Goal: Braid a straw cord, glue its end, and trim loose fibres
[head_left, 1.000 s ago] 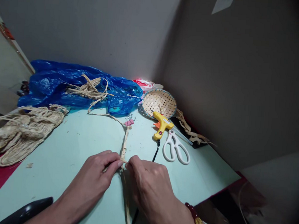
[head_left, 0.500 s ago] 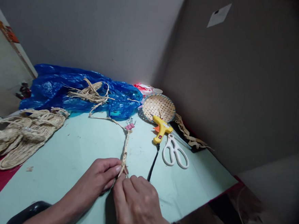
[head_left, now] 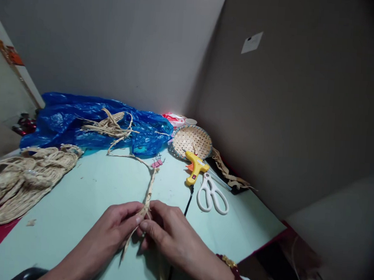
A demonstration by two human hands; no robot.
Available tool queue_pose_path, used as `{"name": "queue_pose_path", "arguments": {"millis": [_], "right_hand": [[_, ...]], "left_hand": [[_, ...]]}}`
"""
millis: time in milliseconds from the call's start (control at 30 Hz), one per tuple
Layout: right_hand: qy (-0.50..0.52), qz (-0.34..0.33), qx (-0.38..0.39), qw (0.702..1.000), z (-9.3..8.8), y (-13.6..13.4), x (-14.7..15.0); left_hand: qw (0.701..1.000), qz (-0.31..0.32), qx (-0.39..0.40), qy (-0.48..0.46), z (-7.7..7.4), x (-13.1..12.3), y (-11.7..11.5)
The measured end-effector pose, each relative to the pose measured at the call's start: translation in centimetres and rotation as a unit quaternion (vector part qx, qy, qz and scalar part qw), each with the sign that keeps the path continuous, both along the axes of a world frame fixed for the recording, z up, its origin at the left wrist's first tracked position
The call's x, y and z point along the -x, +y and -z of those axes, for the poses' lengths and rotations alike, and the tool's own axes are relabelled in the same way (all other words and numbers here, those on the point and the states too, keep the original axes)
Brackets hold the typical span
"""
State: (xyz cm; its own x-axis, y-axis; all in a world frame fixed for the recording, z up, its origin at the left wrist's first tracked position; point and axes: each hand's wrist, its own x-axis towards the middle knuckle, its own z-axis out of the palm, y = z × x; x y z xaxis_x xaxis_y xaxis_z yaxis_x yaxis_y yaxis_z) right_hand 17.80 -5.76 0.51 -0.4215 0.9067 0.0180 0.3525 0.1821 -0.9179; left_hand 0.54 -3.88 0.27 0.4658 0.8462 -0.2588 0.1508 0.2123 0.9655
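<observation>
A pale straw braid (head_left: 150, 188) runs toward me from a pink binder clip (head_left: 156, 163) on the table. My left hand (head_left: 117, 225) pinches the near end of the braid between thumb and fingers. Right beside it, my right hand (head_left: 164, 226) grips the strands at the same spot, its thumb almost touching the left fingers. One loose straw strand (head_left: 127, 247) hangs down below the left fingers, and another wider strand (head_left: 162, 270) trails under the right wrist. Beyond the clip, thin braided cord leads back to a bundle of straw (head_left: 109, 125).
Woven straw sandals (head_left: 33, 180) lie at the left. Crumpled blue plastic (head_left: 67, 112) covers the back. To the right are a shallow woven basket (head_left: 191, 141), a yellow glue gun (head_left: 196, 167) with a black cord, and white-handled scissors (head_left: 213, 195). Grey walls stand behind and at the right.
My right hand has turned and come up against the left fingers at the braid's end. A loose strand now hangs below the left hand. The view has shifted slightly.
</observation>
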Motion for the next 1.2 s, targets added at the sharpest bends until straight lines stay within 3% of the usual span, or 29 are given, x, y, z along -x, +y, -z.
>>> {"name": "queue_pose_path", "arguments": {"millis": [100, 300, 500, 700, 933, 1033, 1200], "right_hand": [[-0.009, 0.006, -0.027, 1.000, 0.5, 0.0, 0.3], [-0.068, 0.084, -0.069, 0.992, 0.7, -0.3, 0.5], [0.008, 0.126, -0.028, 0.992, 0.2, 0.2, 1.2], [0.038, 0.165, -0.013, 0.985, 0.7, 0.2, 1.6], [0.028, 0.168, -0.040, 0.985, 0.9, 0.1, 1.7], [0.059, 0.142, -0.016, 0.988, 0.9, 0.2, 1.4], [0.110, 0.107, 0.039, 0.987, 1.4, 0.4, 0.9]], "left_hand": [[0.995, 0.010, -0.078, 0.063, 0.5, 0.2, 0.3], [0.960, 0.008, -0.176, 0.216, 0.6, 0.2, -0.3], [0.924, -0.003, -0.233, 0.303, -0.5, 0.0, -1.3], [0.881, -0.042, -0.363, 0.301, -0.7, 0.5, -1.7], [0.853, -0.034, -0.417, 0.313, 0.3, -0.3, -3.3], [0.789, -0.002, -0.509, 0.345, 1.7, -0.3, -3.7], [0.607, 0.045, -0.639, 0.470, 2.5, -0.6, -3.9]]}}
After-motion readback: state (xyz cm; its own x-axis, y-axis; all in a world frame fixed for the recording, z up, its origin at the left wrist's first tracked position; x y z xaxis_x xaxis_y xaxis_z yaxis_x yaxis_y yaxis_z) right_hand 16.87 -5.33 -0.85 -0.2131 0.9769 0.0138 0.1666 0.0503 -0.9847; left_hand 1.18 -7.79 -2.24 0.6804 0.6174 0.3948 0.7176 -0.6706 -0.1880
